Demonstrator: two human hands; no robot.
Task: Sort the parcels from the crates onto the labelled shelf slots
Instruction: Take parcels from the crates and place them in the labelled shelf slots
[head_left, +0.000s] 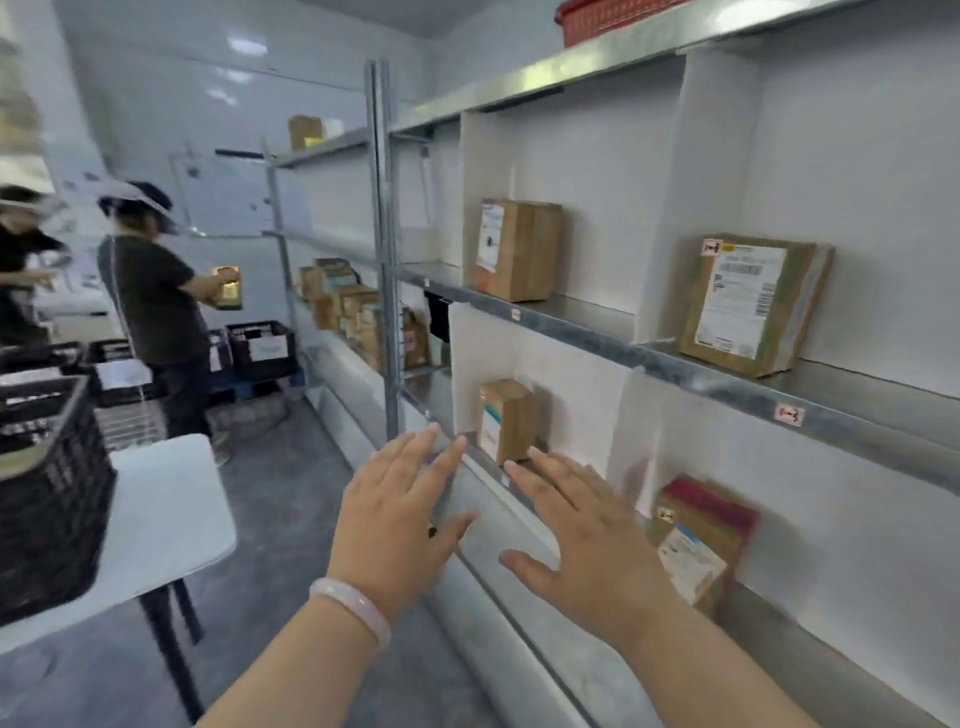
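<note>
Left hand (395, 514) and right hand (582, 540), fingers spread, holding nothing; small upright brown cardboard parcel (506, 420) just beyond the fingertips.

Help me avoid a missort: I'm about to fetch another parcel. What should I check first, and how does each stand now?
1. Left hand and right hand free: ok, both open, holding nothing.
2. Small parcel standing upright in its slot: ok.
3. Its label matches its slot: cannot tell, blurred.
4. Black crate on the white table at left: ok.
5. Parcels remaining in that crate: cannot tell.
</note>
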